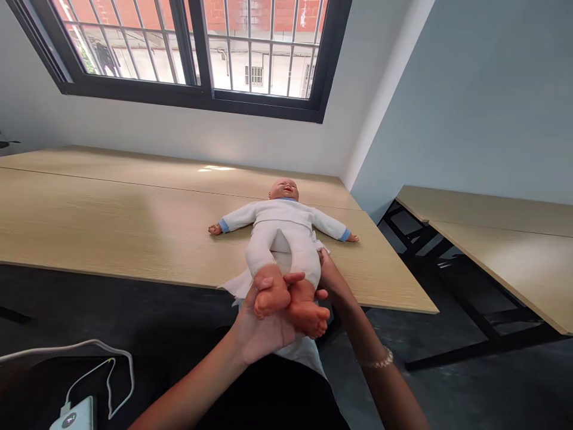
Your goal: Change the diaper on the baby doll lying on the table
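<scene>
No text can be read anywhere — only a small round mark on the pale power bank (71, 417) near the lower-left corner of the view, too blurred to make out.

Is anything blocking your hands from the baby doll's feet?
No, nothing visible blocks them. The left hand already holds the doll's feet from below. The right hand is at the doll's thigh, and nothing visible stands between it and the feet.
</scene>
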Tool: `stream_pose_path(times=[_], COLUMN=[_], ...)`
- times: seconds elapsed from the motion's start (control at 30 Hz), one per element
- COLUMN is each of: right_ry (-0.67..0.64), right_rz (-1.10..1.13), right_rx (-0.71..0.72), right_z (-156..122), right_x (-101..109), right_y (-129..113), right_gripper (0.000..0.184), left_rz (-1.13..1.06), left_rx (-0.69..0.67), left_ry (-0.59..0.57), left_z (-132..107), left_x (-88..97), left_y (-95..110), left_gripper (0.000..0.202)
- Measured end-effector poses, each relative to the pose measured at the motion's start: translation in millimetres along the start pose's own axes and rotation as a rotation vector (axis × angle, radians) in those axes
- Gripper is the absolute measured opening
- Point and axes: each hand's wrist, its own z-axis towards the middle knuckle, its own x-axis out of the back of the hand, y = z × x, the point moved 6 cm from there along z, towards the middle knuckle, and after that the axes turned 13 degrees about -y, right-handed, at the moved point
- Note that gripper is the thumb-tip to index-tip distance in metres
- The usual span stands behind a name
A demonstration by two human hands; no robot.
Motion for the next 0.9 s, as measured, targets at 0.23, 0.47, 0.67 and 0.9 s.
stream_pose_path(times=[0.23, 0.47, 0.67, 0.9], right_ry=[-0.066, -0.001, 0.12, -0.042], right_rz=[0.004, -0.099, -0.273, -0.442], right_rx=[-0.002, -0.046, -0.047, -0.103], right_z=[-17, -30, -59, -71], right_x=[2, 12, 2, -14], right_y=[3, 5, -21, -15], right_gripper=[0.08, 0.073, 0.058, 0.099], left_rz=[-0.027, -0.008, -0.008, -0.029], left_rx=[-0.04, -0.006, -0.002, 0.057], left_ry=[0.019, 0.151, 0.171, 0.234], left_z=[-15, -35, -39, -52], left_x=[19.4, 42.1, 57.0, 70.3], left_y=[-18, -23, -32, -31], left_gripper=[0.05, 0.056, 0.05, 0.047])
